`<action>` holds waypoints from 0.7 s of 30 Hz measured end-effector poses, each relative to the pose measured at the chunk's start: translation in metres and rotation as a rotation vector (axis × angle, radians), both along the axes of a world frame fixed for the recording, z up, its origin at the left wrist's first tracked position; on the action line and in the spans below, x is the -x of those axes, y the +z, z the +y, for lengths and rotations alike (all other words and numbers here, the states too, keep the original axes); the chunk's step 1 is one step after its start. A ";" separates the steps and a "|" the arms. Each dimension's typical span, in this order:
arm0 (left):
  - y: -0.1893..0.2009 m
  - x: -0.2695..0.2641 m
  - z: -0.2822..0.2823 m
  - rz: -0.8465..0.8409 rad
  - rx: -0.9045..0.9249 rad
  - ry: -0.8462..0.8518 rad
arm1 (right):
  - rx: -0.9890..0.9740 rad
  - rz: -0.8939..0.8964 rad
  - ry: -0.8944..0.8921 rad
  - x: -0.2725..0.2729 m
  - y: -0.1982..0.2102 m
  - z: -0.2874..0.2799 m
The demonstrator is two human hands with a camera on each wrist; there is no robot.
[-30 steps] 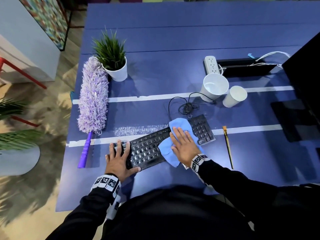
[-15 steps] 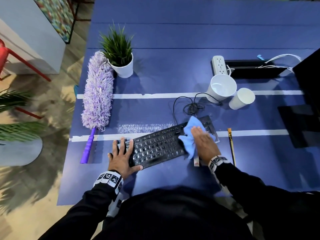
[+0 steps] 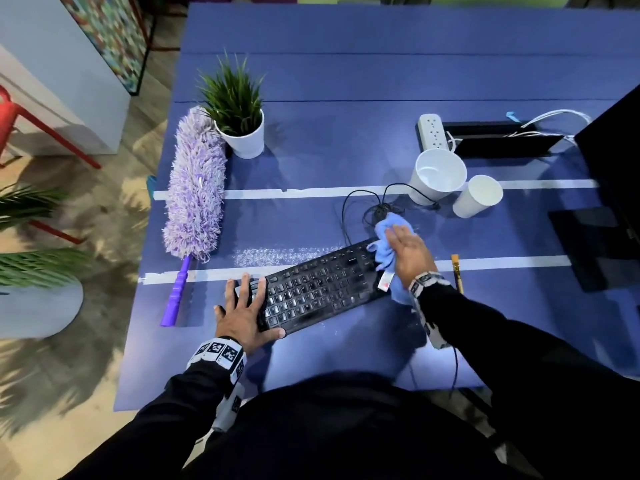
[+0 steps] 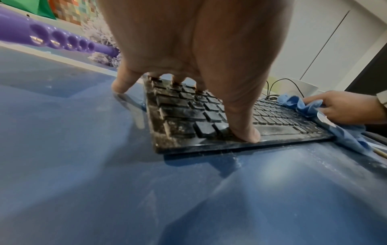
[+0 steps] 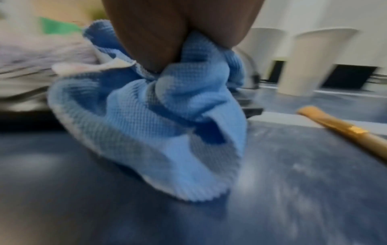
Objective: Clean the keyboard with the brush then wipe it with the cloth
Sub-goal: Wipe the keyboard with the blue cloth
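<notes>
**Cloth at the keyboard's far edge, cups and cable close by**

The right hand had the blue cloth bunched in its curled fingers at the right end of the black keyboard, part of the fabric trailing onto the table. The left hand lay spread and flat over the keyboard's left end, thumb pressed on the front edge, gripping nothing. The brush lay on the table just to the right of the cloth hand.

The risks looked modest but real. The cloth sat touching the coiled keyboard cable, so a wider stroke could have snagged it and dragged the keyboard. Two white paper cups stood near, beyond the cable; a tug or an overshoot might have tipped them. Pale dust showed on the left keys in the left wrist view, so that end probably remained unwiped, and lifting the bracing hand carelessly could have let the keyboard slide.
</notes>
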State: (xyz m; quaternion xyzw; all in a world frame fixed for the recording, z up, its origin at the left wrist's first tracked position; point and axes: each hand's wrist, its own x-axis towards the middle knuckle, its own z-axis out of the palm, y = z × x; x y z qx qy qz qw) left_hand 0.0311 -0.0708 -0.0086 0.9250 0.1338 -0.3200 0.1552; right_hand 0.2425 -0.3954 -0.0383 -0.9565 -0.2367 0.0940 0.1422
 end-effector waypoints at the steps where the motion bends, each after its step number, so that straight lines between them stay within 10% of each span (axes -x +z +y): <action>1: 0.000 0.001 0.001 -0.003 -0.001 -0.002 | 0.033 0.028 -0.047 -0.012 0.004 -0.005; 16: 0.007 -0.002 -0.001 0.033 -0.019 -0.011 | 0.152 0.167 -0.036 0.058 -0.004 -0.036; 21: 0.003 0.000 0.001 0.003 -0.017 -0.001 | 0.166 0.025 0.291 0.107 0.015 0.011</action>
